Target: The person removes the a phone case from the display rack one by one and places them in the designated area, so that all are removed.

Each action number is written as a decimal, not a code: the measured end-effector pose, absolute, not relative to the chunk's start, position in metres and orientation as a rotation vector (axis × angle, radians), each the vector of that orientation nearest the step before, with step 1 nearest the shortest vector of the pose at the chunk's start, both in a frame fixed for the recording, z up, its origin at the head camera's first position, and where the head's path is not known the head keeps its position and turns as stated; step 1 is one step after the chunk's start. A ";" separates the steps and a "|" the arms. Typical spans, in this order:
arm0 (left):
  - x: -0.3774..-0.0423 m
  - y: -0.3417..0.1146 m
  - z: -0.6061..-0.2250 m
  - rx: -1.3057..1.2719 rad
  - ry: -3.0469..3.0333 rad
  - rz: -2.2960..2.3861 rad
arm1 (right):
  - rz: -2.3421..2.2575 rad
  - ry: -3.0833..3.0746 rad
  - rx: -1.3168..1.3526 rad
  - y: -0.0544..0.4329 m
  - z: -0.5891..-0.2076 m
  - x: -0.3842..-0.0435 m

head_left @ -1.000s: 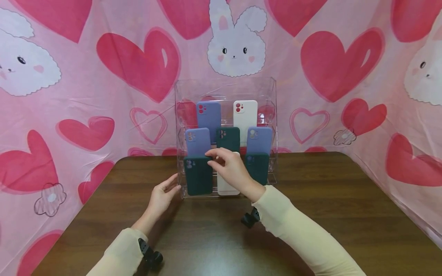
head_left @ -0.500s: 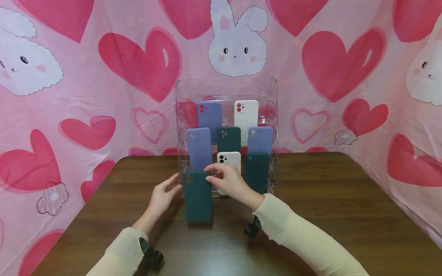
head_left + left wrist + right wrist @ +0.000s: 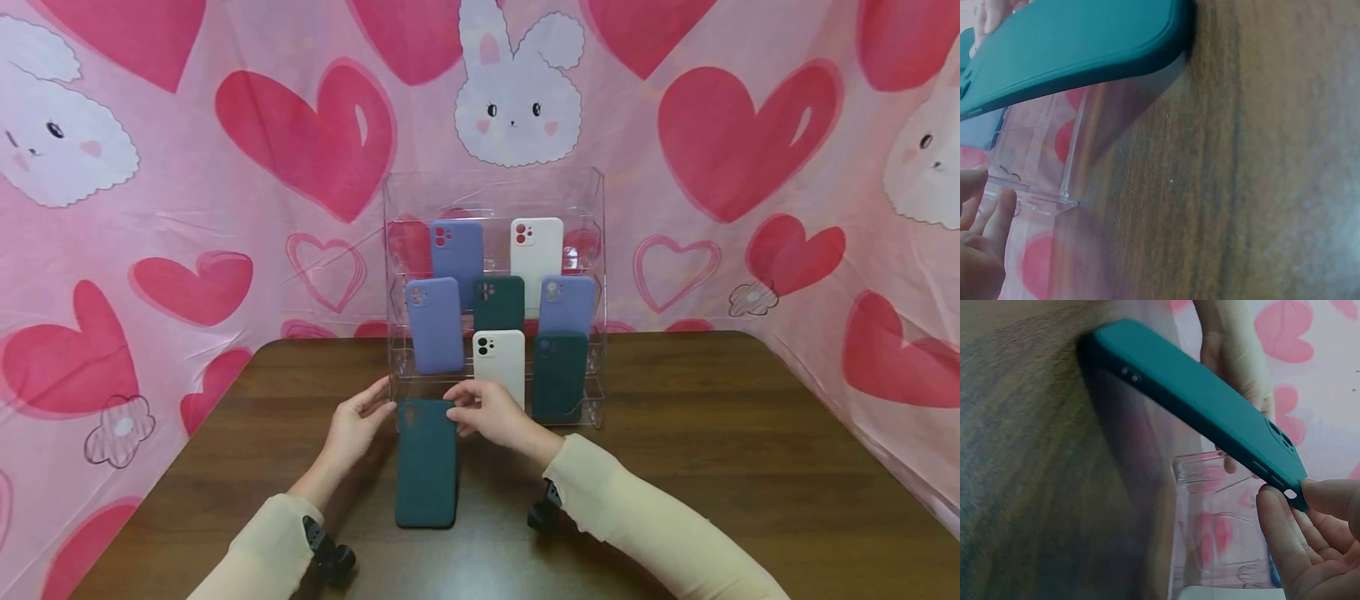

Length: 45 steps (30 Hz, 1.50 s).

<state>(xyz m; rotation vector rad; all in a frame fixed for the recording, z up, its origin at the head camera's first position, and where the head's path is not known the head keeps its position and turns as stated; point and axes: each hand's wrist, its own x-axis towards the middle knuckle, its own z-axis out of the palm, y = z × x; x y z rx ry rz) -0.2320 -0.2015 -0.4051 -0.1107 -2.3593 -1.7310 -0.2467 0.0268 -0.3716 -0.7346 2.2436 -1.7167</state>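
My right hand [image 3: 491, 417] pinches a dark green phone case [image 3: 427, 467] at its top right corner, thumb in front and fingers behind. In the head view the case leans back before the lower left of a clear tiered display rack [image 3: 495, 179], its lower end close to the wooden table. The right wrist view shows the case's side edge [image 3: 1179, 412] with button cutouts, slanting down from my right hand [image 3: 1316, 531]. My left hand [image 3: 360, 425] holds the rack's lower left side between thumb and fingers; its fingers [image 3: 999, 215] show at the clear plastic.
Other phone cases stand in the rack: lavender [image 3: 435, 325], blue-violet [image 3: 457, 250] and white [image 3: 537, 258] ones, a cream one [image 3: 499, 354] and another dark green one [image 3: 559, 375]. A pink curtain [image 3: 585, 50] with hearts and rabbits hangs behind the wooden table [image 3: 712, 433].
My right hand has drawn the dark green case out of the rack's bottom left slot, forward and down toward the table. The left hand stays at the rack's side.
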 end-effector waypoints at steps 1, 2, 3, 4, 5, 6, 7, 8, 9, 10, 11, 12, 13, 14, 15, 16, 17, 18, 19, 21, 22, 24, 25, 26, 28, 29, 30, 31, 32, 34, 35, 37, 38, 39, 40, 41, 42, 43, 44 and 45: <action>-0.232 -0.201 -0.405 -0.111 -2.359 -1.732 | -1.718 2.227 -0.726 0.026 -0.373 -0.247; -0.232 -0.201 -0.405 -0.112 -2.358 -1.733 | -1.717 2.212 -0.720 0.025 -0.375 -0.247; -0.231 -0.201 -0.404 -0.114 -2.355 -1.733 | -1.710 2.206 -0.715 0.025 -0.376 -0.248; -0.231 -0.201 -0.404 -0.115 -2.353 -1.735 | -1.707 2.196 -0.714 0.024 -0.378 -0.249; -0.231 -0.201 -0.404 -0.114 -2.351 -1.735 | -1.703 2.184 -0.709 0.023 -0.380 -0.249; -0.231 -0.201 -0.404 -0.116 -2.352 -1.734 | -1.701 2.173 -0.704 0.023 -0.382 -0.250; -0.231 -0.201 -0.404 -0.114 -2.354 -1.733 | -1.701 2.164 -0.701 0.022 -0.384 -0.250; -0.231 -0.201 -0.404 -0.116 -2.354 -1.735 | -1.697 2.156 -0.692 0.021 -0.386 -0.251; -0.231 -0.201 -0.404 -0.116 -2.353 -1.738 | -1.693 2.146 -0.683 0.021 -0.389 -0.251; -0.231 -0.201 -0.404 -0.113 -2.355 -1.739 | -1.690 2.137 -0.675 0.020 -0.391 -0.251; -0.231 -0.201 -0.404 -0.108 -2.356 -1.743 | -1.687 2.127 -0.663 0.019 -0.393 -0.251; -0.231 -0.201 -0.403 -0.107 -2.354 -1.748 | -1.679 2.125 -0.652 0.018 -0.395 -0.251; -0.231 -0.201 -0.404 -0.106 -2.352 -1.755 | -1.671 2.123 -0.641 0.017 -0.396 -0.251; -0.232 -0.200 -0.404 -0.104 -2.349 -1.762 | -1.663 2.119 -0.626 0.016 -0.397 -0.251; -0.232 -0.200 -0.404 -0.101 -2.346 -1.771 | -1.655 2.115 -0.619 0.015 -0.398 -0.250; -0.232 -0.200 -0.404 -0.100 -2.343 -1.778 | -1.648 2.116 -0.612 0.014 -0.400 -0.249; -0.232 -0.200 -0.404 -0.099 -2.339 -1.787 | -1.642 2.118 -0.605 0.013 -0.401 -0.248; -0.232 -0.200 -0.404 -0.100 -2.335 -1.794 | -1.635 2.123 -0.599 0.012 -0.398 -0.245; -0.233 -0.200 -0.404 -0.099 -2.333 -1.799 | -1.629 2.126 -0.596 0.011 -0.397 -0.243; -0.233 -0.200 -0.404 -0.091 -2.333 -1.802 | -1.618 2.134 -0.590 0.010 -0.399 -0.241; -0.233 -0.200 -0.405 -0.090 -2.332 -1.801 | -1.611 2.141 -0.586 0.009 -0.400 -0.241; -0.234 -0.200 -0.406 -0.088 -2.332 -1.798 | -1.587 2.159 -0.581 0.009 -0.402 -0.240; -0.234 -0.201 -0.406 -0.087 -2.334 -1.795 | -1.574 2.167 -0.578 0.008 -0.407 -0.243; -0.235 -0.201 -0.406 -0.086 -2.333 -1.797 | -1.564 2.174 -0.575 0.008 -0.410 -0.244; -0.235 -0.201 -0.407 -0.089 -2.334 -1.799 | -1.541 2.190 -0.579 0.008 -0.412 -0.245; -0.235 -0.201 -0.406 -0.088 -2.337 -1.799 | -1.535 2.194 -0.581 0.008 -0.414 -0.245; -0.235 -0.201 -0.406 -0.087 -2.342 -1.798 | -1.530 2.195 -0.583 0.008 -0.415 -0.245; -0.234 -0.201 -0.406 -0.085 -2.344 -1.799 | -1.528 2.197 -0.583 0.008 -0.416 -0.245; -0.235 -0.201 -0.406 -0.086 -2.345 -1.800 | -1.527 2.199 -0.585 0.008 -0.416 -0.244; -0.234 -0.201 -0.405 -0.089 -2.344 -1.804 | -1.526 2.201 -0.583 0.008 -0.417 -0.244; -0.234 -0.201 -0.405 -0.091 -2.343 -1.807 | -1.524 2.203 -0.580 0.008 -0.418 -0.244; -0.234 -0.201 -0.404 -0.097 -2.336 -1.818 | -1.515 2.214 -0.572 0.007 -0.418 -0.243; -0.235 -0.201 -0.404 -0.099 -2.332 -1.823 | -1.509 2.221 -0.570 0.007 -0.418 -0.243; -0.235 -0.201 -0.405 -0.099 -2.330 -1.828 | -1.502 2.228 -0.568 0.007 -0.418 -0.243; -0.235 -0.201 -0.405 -0.099 -2.330 -1.832 | -1.493 2.234 -0.567 0.007 -0.418 -0.243; -0.235 -0.202 -0.405 -0.099 -2.329 -1.835 | -1.487 2.239 -0.567 0.007 -0.418 -0.243; -0.235 -0.202 -0.405 -0.097 -2.326 -1.840 | -1.480 2.243 -0.567 0.007 -0.417 -0.243; -0.235 -0.202 -0.405 -0.095 -2.322 -1.845 | -1.474 2.244 -0.566 0.006 -0.417 -0.243; -0.235 -0.202 -0.405 -0.093 -2.320 -1.848 | -1.469 2.244 -0.565 0.007 -0.416 -0.242; -0.235 -0.202 -0.405 -0.092 -2.319 -1.849 | -1.466 2.242 -0.564 0.007 -0.416 -0.242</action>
